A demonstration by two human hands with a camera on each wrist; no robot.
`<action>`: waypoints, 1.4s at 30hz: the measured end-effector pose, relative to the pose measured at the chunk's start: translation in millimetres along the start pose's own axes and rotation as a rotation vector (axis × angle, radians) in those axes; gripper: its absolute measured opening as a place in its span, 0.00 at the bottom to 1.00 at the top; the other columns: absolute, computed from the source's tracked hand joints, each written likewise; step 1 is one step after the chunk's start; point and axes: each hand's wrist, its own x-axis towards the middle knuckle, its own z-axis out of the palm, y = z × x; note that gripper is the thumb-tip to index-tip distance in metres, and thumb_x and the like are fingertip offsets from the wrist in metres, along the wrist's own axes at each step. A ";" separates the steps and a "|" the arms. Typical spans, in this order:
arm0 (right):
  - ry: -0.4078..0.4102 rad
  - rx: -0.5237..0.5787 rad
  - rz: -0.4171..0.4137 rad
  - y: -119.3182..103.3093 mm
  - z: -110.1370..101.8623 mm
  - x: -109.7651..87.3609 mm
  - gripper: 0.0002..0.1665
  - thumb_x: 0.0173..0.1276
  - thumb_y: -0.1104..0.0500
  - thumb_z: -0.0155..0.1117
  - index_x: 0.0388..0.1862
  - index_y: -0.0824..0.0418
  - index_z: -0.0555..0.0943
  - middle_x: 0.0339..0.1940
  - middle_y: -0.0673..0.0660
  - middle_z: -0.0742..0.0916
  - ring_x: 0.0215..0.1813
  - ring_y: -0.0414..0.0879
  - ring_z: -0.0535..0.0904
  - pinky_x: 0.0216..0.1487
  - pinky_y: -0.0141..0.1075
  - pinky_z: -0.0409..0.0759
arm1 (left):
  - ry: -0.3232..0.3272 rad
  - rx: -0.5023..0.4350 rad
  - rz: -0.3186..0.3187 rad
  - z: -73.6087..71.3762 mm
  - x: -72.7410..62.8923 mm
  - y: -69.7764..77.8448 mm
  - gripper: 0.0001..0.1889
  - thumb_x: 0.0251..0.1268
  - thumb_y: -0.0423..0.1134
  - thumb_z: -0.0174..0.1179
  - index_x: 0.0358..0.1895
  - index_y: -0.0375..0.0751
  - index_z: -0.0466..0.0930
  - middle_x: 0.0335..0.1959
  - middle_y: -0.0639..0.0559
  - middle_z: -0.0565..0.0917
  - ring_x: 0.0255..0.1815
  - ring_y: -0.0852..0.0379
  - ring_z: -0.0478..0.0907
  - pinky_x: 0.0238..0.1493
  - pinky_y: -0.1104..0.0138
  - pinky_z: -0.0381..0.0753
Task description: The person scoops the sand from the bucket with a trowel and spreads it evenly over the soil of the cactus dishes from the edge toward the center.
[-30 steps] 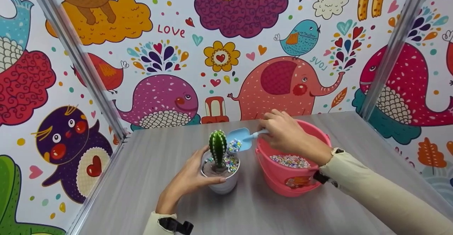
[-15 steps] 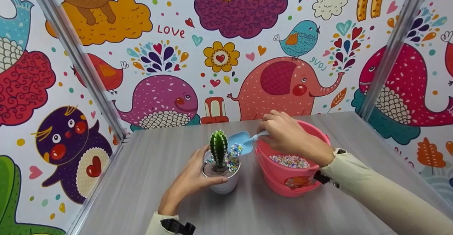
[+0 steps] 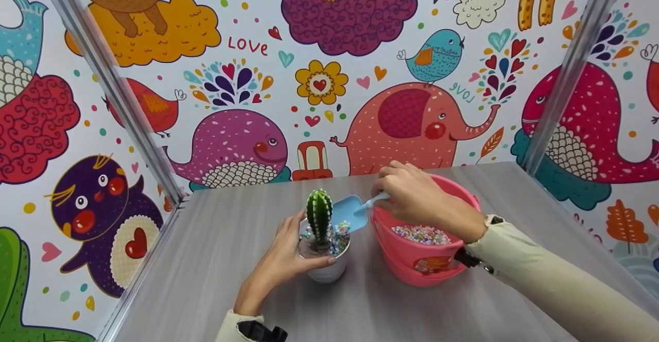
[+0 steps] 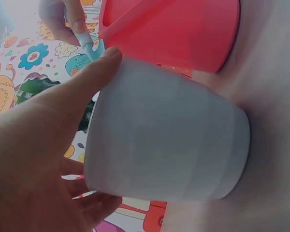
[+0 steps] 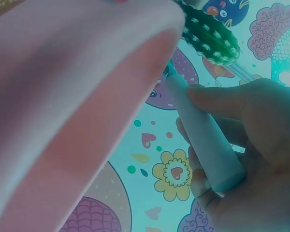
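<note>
A green cactus (image 3: 319, 213) stands upright in a white pot (image 4: 169, 135), with small multicoloured pebbles (image 3: 337, 246) on the right side of its grey surface. Thumb and fingers of my left hand (image 3: 283, 257) grip the pot near its rim from the left. My right hand (image 3: 412, 192) holds the handle (image 5: 203, 130) of a light blue toy shovel (image 3: 352, 210) above the bucket's left edge. The shovel's blade tilts down at the pot's right rim, with a few pebbles near its lower edge. Whether the blade touches the cactus, I cannot tell.
A pink bucket (image 3: 422, 267) stands right of the pot, under my right forearm, with more multicoloured pebbles (image 3: 421, 235) inside. Both stand on a grey wood-grain table (image 3: 195, 259). Behind rises a cartoon-printed wall (image 3: 319, 33) with metal posts at both sides.
The shovel's blade has tilted further down, and most pebbles on it have slid off into the pot. The pot and left hand have shifted slightly right.
</note>
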 end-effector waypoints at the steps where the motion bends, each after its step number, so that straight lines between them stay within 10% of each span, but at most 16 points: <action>1: 0.002 -0.004 -0.005 -0.1 -0.5 -0.3 0.10 0.64 0.56 0.84 0.43 0.54 0.95 0.42 0.53 0.91 0.50 0.50 0.79 0.49 0.43 0.81 | 0.002 0.002 0.000 0.4 0.1 0.4 0.69 0.44 0.74 0.81 0.88 0.51 0.54 0.82 0.46 0.66 0.83 0.43 0.64 0.80 0.34 0.69; 25: 0.118 -0.046 -0.042 -10.1 2.5 -4.4 0.14 0.61 0.55 0.87 0.44 0.56 0.95 0.42 0.54 0.89 0.49 0.49 0.78 0.44 0.39 0.77 | 0.032 0.005 0.012 2.1 2.1 2.6 0.68 0.43 0.73 0.82 0.88 0.53 0.55 0.80 0.45 0.68 0.80 0.44 0.66 0.79 0.36 0.72; 42: 0.058 0.081 0.033 11.9 3.1 -16.8 0.12 0.66 0.56 0.83 0.47 0.56 0.93 0.44 0.52 0.90 0.48 0.47 0.80 0.48 0.42 0.84 | 0.074 0.025 0.071 -2.3 4.8 -2.2 0.60 0.57 0.71 0.75 0.87 0.46 0.58 0.82 0.42 0.68 0.82 0.40 0.65 0.78 0.32 0.70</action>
